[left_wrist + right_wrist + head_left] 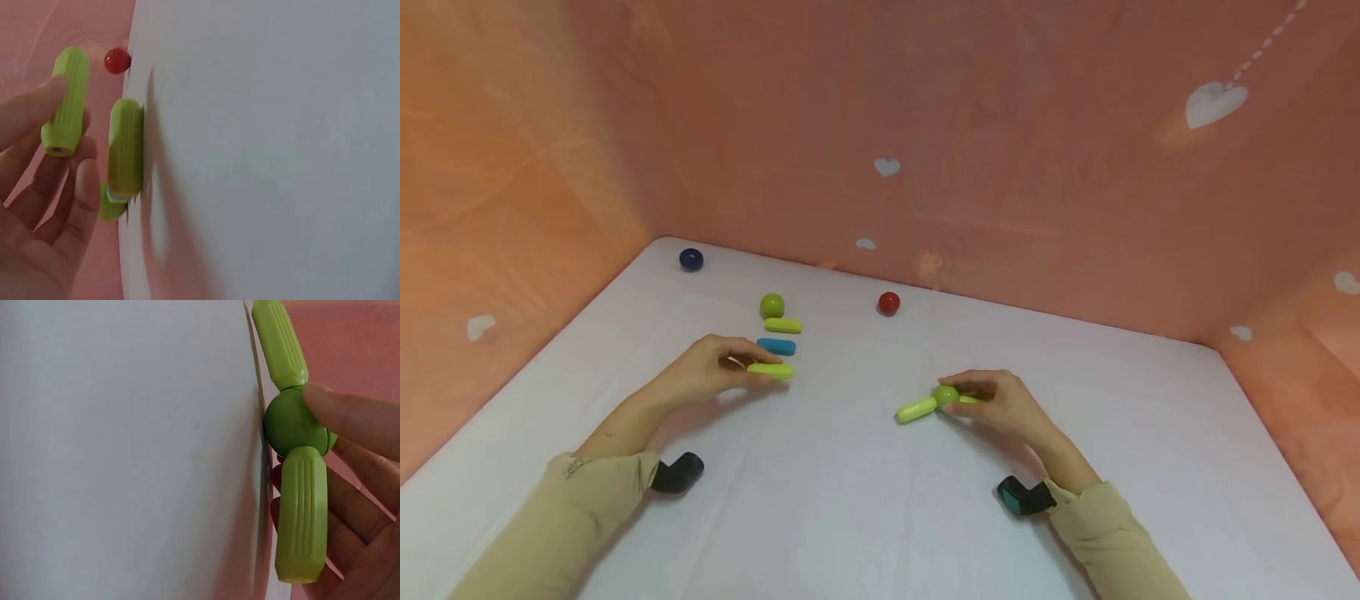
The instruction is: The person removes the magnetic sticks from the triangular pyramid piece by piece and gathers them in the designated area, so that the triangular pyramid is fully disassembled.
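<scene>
From the head camera I see my left hand (pixel 715 371) pinching a lime stick (pixel 770 370) at its fingertips, low over the white table (pixel 865 500). Just beyond that grip lie a blue stick (pixel 776 346), then a second lime stick (pixel 782 325) and a green ball (pixel 771 306); a red ball (pixel 888 302) sits farther off to its right, a dark blue ball (pixel 691 259) far off by the back-left corner. My right hand (pixel 1007 404) grips a joined piece: a green ball joint (pixel 945 395) with a lime rod (pixel 917 409) sticking out to the left of the grip, away from the fingers.

On the left wrist camera, my fingers (pixel 37 125) hold the lime stick (pixel 65 100) between thumb and fingertips; the next lime stick (pixel 125 150) lies just beside it, apart.

On the right wrist camera, my fingers (pixel 356 419) curl round the ball joint (pixel 294 422), with one rod (pixel 279 340) beyond it and another rod (pixel 302 515) lying across my fingers.
</scene>
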A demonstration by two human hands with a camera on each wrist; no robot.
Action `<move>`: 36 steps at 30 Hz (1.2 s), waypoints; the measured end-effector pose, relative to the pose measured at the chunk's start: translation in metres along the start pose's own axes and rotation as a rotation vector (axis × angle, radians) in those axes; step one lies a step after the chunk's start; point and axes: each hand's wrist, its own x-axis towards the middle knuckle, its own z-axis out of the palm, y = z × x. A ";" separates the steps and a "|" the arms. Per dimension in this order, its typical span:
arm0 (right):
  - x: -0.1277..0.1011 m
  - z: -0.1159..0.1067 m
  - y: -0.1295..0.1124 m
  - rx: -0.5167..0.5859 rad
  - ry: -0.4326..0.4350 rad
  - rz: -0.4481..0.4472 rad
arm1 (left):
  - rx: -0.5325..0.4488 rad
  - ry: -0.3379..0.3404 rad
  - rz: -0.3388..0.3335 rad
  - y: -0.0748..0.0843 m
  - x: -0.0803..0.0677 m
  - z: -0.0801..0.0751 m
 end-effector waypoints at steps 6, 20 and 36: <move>0.001 0.002 0.002 0.014 0.001 -0.010 | 0.006 0.004 -0.022 -0.007 -0.005 -0.005; -0.001 0.001 0.004 0.021 -0.004 -0.012 | 0.046 -0.052 -0.071 -0.012 -0.007 -0.006; -0.001 0.001 0.004 0.004 -0.002 0.020 | -0.052 -0.039 -0.138 -0.019 -0.010 -0.008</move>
